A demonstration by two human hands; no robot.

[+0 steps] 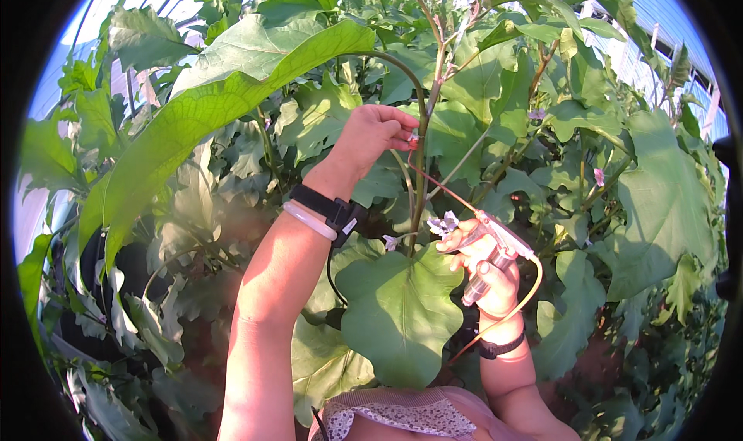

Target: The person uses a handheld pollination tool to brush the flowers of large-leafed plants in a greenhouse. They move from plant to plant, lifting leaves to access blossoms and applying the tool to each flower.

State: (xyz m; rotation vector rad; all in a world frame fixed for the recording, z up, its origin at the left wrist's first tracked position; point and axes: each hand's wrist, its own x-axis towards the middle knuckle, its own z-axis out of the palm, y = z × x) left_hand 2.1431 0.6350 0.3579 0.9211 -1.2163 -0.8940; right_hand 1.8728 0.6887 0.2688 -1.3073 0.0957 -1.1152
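My left hand [380, 132] pinches a small pale flower [413, 137] beside the stem [422, 156] of a tall eggplant. Reddish liquid or colouring shows at those fingertips, where the thin bent tube [444, 187] of a hand sprayer ends. In my right hand [493, 278] is the metal grip of this trigger sprayer [505, 236], its fingers around the lever. A yellowish hose [537, 284] loops from the sprayer's rear down past the wrist. Purple eggplant blossoms [444, 224] hang just left of the sprayer.
A broad eggplant leaf [406, 319] lies below and between my forearms. One long leaf [232, 101] arches over the upper left. Dense eggplant foliage surrounds both arms, with a large leaf [662, 209] at the right. Greenhouse framing [667, 46] shows behind.
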